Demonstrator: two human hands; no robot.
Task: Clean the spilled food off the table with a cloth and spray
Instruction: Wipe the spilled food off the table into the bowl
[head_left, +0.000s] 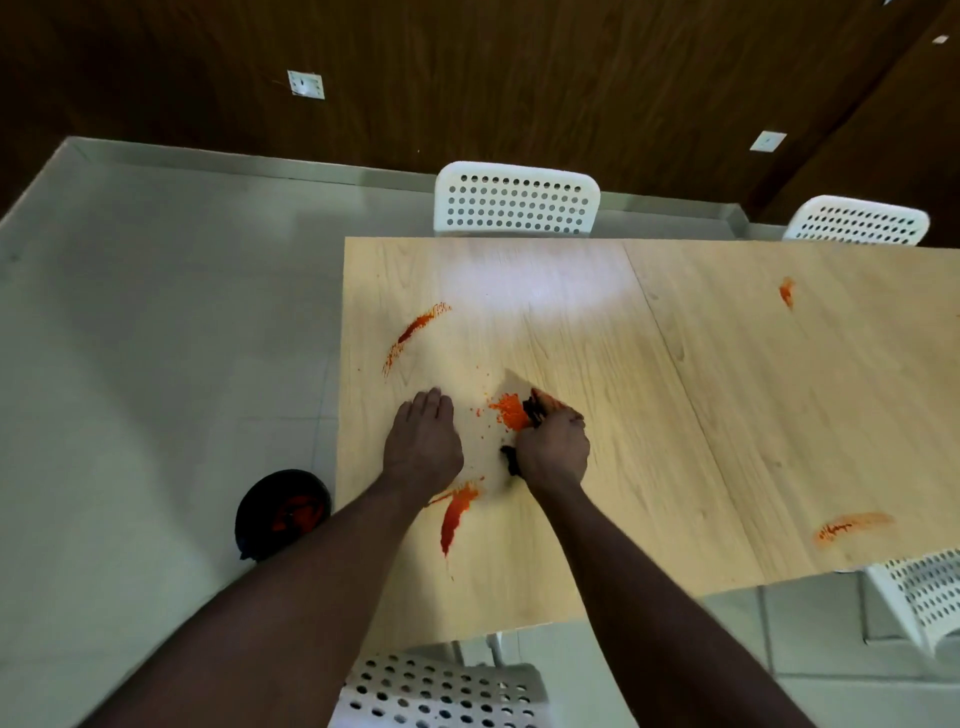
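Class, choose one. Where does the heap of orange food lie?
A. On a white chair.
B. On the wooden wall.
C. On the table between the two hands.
C: the heap sits on the table, between the flat left hand and the right hand gripping a dark cloth.

The table (675, 415) is pale wood-grain board, smooth, with a soft sheen that throws back a white patch of light near its far edge. On it the spilled food (509, 410) lies as a crumbly, grainy orange heap and as thin, wet-looking smears (454, 514). The chairs (517, 205) are white moulded plastic, perforated and satin-smooth, the wall (467, 78) is dark wood-grain panelling with a dull finish, and the floor (156, 364) is pale tile with a faint gloss; the black thing (532, 410) gripped in the right hand (553, 447) looks matt, its material too hidden to tell.
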